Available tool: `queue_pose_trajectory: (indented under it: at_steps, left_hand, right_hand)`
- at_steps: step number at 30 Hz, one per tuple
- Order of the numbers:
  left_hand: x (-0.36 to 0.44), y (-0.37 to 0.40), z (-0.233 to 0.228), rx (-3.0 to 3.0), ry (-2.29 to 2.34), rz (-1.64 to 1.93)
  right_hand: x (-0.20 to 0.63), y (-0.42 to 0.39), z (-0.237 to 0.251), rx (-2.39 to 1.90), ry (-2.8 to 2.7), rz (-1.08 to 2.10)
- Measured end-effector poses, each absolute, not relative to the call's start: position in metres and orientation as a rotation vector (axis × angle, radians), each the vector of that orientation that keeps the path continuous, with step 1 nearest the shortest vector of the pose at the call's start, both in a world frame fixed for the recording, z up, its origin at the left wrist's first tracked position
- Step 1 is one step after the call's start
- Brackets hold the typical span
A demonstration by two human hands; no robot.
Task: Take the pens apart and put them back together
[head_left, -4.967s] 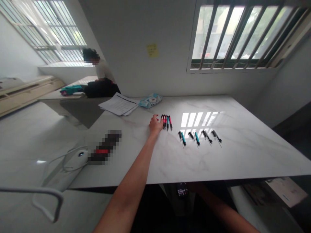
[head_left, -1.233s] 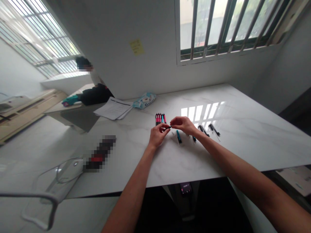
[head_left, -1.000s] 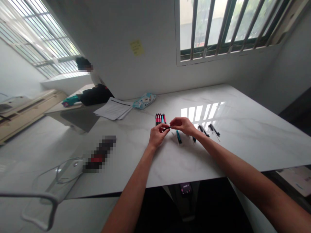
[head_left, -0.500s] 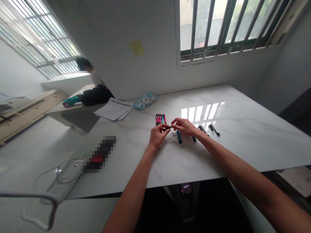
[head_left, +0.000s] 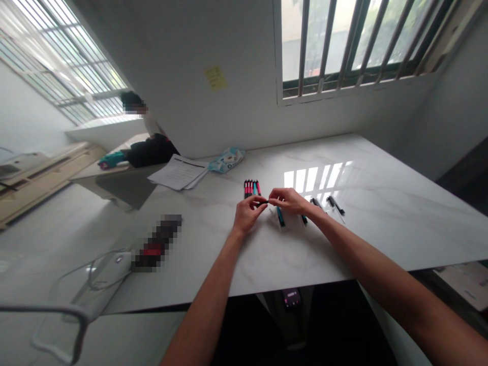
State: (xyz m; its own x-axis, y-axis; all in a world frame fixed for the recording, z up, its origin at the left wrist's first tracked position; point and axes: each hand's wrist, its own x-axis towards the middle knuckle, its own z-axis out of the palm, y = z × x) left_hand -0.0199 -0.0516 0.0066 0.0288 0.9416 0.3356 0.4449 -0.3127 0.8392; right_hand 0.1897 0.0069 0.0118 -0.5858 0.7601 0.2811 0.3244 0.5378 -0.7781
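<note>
My left hand [head_left: 246, 214] is closed, with thumb and fingers pinching a short black pen part [head_left: 263, 204]. Right at its tip, the fingers of my right hand [head_left: 290, 200] are pinched together; what they hold is too small to make out. Just beyond my left hand lies a row of several red and teal pens [head_left: 252, 187]. Below my right hand are a teal pen barrel [head_left: 281, 217] and another dark teal piece [head_left: 304, 219], partly covered. Farther right lie a black pen [head_left: 336, 205] with a thin refill beside it and another black piece [head_left: 315, 202], half hidden by my wrist.
Papers [head_left: 178, 172] and a blue wipes packet [head_left: 227, 160] lie at the table's back left. A blurred dark object [head_left: 158, 244] is at left, near a metal frame [head_left: 84, 325]. Another person [head_left: 152, 124] sits beyond the wall. A phone [head_left: 292, 298] shows below the table edge.
The pale bit visible earlier between my fingertips no longer shows; my right fingers have come in slightly closer over the black part's tip. Otherwise my hands stay put.
</note>
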Motion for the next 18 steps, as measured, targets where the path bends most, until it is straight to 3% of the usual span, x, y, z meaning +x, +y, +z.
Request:
queue_pose_trajectory:
  at_steps: [9, 15, 18]
  left_hand:
    - [-0.017, -0.049, 0.010, 1.331, 1.129, 1.433]
    - [-0.017, -0.051, 0.019, 1.026, 0.997, 1.460]
    - [-0.018, -0.051, 0.018, 0.990, 1.072, 1.438]
  right_hand:
    - [0.182, -0.002, 0.019, -0.832, -2.126, 1.040]
    - [0.208, -0.005, 0.035, -0.789, -2.469, 0.660]
    - [0.218, -0.007, 0.035, -0.840, -2.641, 0.625]
